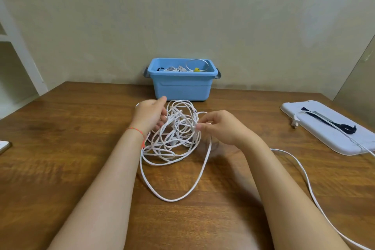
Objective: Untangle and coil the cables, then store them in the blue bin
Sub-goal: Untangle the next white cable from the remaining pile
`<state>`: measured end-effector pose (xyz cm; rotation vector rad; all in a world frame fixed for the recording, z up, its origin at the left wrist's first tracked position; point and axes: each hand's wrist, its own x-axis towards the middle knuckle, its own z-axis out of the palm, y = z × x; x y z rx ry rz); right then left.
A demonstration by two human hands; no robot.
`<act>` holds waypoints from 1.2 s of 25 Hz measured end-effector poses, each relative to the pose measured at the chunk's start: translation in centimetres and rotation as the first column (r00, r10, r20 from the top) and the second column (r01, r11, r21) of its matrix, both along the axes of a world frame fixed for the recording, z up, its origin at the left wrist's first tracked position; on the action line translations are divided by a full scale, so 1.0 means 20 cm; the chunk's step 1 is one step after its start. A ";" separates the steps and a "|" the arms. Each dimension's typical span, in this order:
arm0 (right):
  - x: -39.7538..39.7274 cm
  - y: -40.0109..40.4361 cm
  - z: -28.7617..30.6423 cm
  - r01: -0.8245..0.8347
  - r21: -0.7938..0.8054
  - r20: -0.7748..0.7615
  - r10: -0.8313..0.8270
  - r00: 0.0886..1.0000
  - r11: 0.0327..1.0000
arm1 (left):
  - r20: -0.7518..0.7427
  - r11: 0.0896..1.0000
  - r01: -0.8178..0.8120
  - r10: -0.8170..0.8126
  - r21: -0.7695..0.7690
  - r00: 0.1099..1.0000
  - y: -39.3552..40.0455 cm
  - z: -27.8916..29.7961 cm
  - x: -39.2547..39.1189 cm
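A thin, smooth white cable [174, 134] lies in a loose tangle of loops at the middle of the glossy wood-grain tabletop [60, 148], just in front of the rectangular blue plastic bin [182, 87]. The left hand [150, 115] reaches into the tangle, its grip apparently curled on strands, though blurred. The right hand [219, 126] pinches a strand between thumb and fingertips.
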<state>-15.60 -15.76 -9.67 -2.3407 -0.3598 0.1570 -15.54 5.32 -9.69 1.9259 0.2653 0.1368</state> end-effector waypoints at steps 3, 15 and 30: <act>0.00 0.01 -0.03 -0.024 0.019 0.008 0.024 1.000 1.000 | -0.017 0.989 0.140 -0.140 0.047 0.990 -0.02 -0.04 0.04; 0.01 0.07 0.01 0.134 0.264 0.495 -0.253 0.832 0.955 | 0.359 0.964 -0.179 0.240 -0.195 0.902 -0.05 0.23 0.11; 0.02 0.03 -0.03 0.217 -0.460 0.173 -0.153 0.973 0.861 | 0.387 0.697 -0.599 0.717 -0.395 0.580 0.08 0.07 0.02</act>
